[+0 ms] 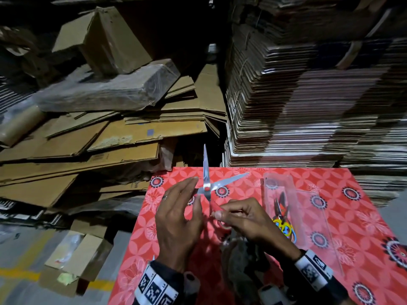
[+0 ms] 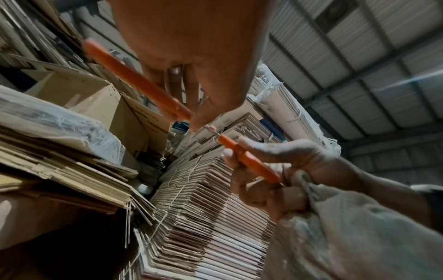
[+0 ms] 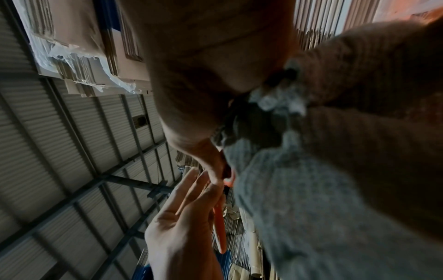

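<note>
Scissors (image 1: pixel 206 188), steel blades spread: my right hand (image 1: pixel 246 219) pinches one orange handle, left hand (image 1: pixel 178 214) lies straight-fingered on the other; floral red tablecloth (image 1: pixel 363 219), cardboard stacks (image 1: pixel 308 106) behind.

The left hand (image 3: pixel 182 223) lays straight fingers along orange scissors (image 3: pixel 220 227). The right hand (image 3: pixel 215 72) pinches them, bunching grey cloth (image 3: pixel 299 208).

The scissors (image 1: pixel 206 186) have glossy metal blades and smooth orange plastic handles.

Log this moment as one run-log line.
right hand: grips red-handled steel scissors and grey cloth | left hand: straight fingers against other handle | blades: spread open | below: red patterned tabletop
</note>
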{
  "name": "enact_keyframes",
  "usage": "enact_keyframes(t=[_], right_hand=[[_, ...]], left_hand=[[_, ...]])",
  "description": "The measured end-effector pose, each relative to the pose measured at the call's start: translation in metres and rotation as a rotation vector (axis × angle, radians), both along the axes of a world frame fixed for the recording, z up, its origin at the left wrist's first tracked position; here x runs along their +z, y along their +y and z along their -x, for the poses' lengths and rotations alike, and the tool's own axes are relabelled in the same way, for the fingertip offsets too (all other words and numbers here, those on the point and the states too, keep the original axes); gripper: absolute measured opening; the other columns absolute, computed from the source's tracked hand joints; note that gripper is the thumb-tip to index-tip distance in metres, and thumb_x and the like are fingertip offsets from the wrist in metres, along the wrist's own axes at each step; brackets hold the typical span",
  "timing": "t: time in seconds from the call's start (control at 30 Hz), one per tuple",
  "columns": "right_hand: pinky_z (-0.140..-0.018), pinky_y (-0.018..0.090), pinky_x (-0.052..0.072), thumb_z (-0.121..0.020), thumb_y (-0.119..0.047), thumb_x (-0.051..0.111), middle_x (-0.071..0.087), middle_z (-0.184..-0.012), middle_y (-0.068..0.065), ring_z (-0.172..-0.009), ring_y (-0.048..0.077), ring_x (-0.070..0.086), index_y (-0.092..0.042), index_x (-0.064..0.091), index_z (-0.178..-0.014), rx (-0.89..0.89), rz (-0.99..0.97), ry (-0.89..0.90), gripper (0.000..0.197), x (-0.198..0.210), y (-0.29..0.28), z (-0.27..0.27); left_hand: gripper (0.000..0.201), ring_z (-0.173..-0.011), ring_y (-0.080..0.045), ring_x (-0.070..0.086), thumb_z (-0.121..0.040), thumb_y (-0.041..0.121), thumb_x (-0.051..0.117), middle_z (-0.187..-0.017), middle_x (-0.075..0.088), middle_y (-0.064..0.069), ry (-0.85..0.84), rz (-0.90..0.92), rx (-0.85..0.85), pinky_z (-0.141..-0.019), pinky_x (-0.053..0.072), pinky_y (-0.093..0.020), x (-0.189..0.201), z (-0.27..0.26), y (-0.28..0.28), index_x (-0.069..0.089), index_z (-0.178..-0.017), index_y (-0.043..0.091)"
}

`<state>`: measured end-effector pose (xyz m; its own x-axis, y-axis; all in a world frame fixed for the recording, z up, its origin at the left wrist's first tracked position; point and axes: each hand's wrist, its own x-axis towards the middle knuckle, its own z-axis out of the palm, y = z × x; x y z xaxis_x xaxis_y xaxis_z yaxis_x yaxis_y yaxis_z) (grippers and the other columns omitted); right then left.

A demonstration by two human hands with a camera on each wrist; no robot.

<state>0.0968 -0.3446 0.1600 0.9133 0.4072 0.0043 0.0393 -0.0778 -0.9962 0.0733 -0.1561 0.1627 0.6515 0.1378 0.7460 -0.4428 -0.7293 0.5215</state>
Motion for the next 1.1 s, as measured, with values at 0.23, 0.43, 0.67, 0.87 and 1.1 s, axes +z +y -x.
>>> enact_keyframes(t=[0.23, 0.43, 0.67, 0.87, 1.1], right_hand=[[-0.052, 0.024, 0.026, -0.089, -0.047, 0.078, 0.036, -0.065, 0.015, -0.058, 0.017, 0.03, 0.01, 0.067, -0.083, -0.09, -0.018, -0.013, 0.059, -0.002, -0.006, -0.005], [-0.051, 0.025, 0.027, -0.087, -0.054, 0.078, 0.031, -0.068, 0.027, -0.059, 0.023, 0.028, 0.014, 0.067, -0.092, -0.121, -0.034, -0.041, 0.069, -0.003, -0.009, -0.003], [-0.049, 0.02, 0.028, -0.093, -0.031, 0.074, 0.035, -0.059, 0.007, -0.049, 0.011, 0.029, 0.021, 0.064, -0.088, -0.154, -0.063, -0.063, 0.053, 0.0, -0.006, -0.005], [-0.05, 0.021, 0.028, -0.091, -0.03, 0.075, 0.036, -0.06, 0.004, -0.048, 0.009, 0.03, 0.02, 0.066, -0.092, -0.205, -0.079, -0.07, 0.05, -0.003, -0.005, -0.004], [-0.054, 0.022, 0.029, -0.094, -0.028, 0.075, 0.036, -0.068, 0.013, -0.056, 0.011, 0.032, 0.02, 0.063, -0.086, -0.203, -0.087, -0.085, 0.051, -0.008, -0.004, -0.001]], left_hand=[[0.032, -0.1, -0.013, 0.074, -0.093, 0.003, 0.077, -0.105, 0.078, 0.004, 0.039, 0.344, 0.01, -0.086, 0.059, -0.028, 0.004, 0.011, 0.001, 0.075, -0.124, 0.012], [0.014, -0.063, -0.013, 0.066, -0.077, 0.017, 0.086, -0.07, 0.073, 0.002, 0.146, 0.654, -0.028, -0.063, 0.054, -0.025, 0.001, 0.022, -0.012, 0.079, -0.086, 0.024], [0.02, -0.05, -0.017, 0.057, -0.079, 0.045, 0.083, -0.057, 0.066, -0.003, 0.34, 0.666, -0.23, -0.051, 0.047, -0.034, -0.006, 0.029, -0.02, 0.079, -0.075, 0.025], [0.012, -0.063, -0.018, 0.073, -0.09, 0.012, 0.077, -0.069, 0.076, -0.005, 0.499, 0.713, -0.246, -0.063, 0.057, -0.034, -0.012, 0.022, -0.019, 0.083, -0.085, 0.021], [0.022, -0.114, 0.004, 0.068, -0.098, 0.028, 0.069, -0.116, 0.075, 0.023, 0.434, 0.45, -0.106, -0.095, 0.054, -0.017, -0.018, 0.015, -0.009, 0.079, -0.117, 0.03]])
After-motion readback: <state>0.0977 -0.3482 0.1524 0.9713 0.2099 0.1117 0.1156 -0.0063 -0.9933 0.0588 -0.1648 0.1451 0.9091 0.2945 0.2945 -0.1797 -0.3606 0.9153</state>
